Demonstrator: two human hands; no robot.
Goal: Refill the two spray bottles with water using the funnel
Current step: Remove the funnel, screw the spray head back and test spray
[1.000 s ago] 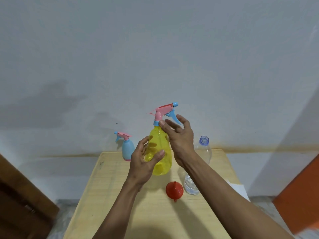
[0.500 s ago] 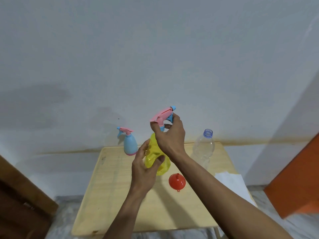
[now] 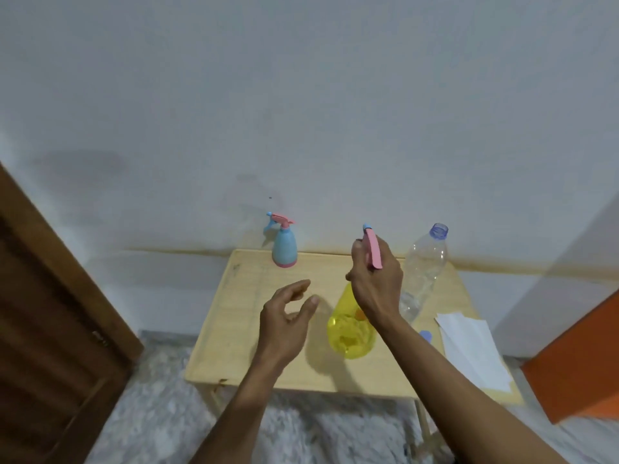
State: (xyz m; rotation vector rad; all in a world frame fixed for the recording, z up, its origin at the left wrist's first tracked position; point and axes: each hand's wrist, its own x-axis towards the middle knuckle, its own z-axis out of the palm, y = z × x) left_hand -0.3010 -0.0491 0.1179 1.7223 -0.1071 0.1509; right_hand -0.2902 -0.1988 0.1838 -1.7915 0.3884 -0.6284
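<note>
A right hand (image 3: 376, 283) grips the pink spray head (image 3: 372, 251) atop a yellow spray bottle (image 3: 350, 326) on the desk (image 3: 234, 346); the left hand (image 3: 284, 323) hovers beside it, fingers (image 3: 299, 288) loosely released.

Wooden table (image 3: 241, 329) bears blue sprayer (image 3: 284, 246), yellow bottle (image 3: 350, 333), paper (image 3: 469, 346)

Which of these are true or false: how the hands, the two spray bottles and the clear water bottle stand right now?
1. The right hand grips the pink trigger head of the yellow translucent spray bottle. True.
2. The left hand holds the yellow bottle's body. False: it is open, beside the bottle, holding nothing.
3. The small blue spray bottle lies on its side. False: it stands upright at the far edge of the wooden table.
4. The clear plastic water bottle has no cap on. True.
</note>
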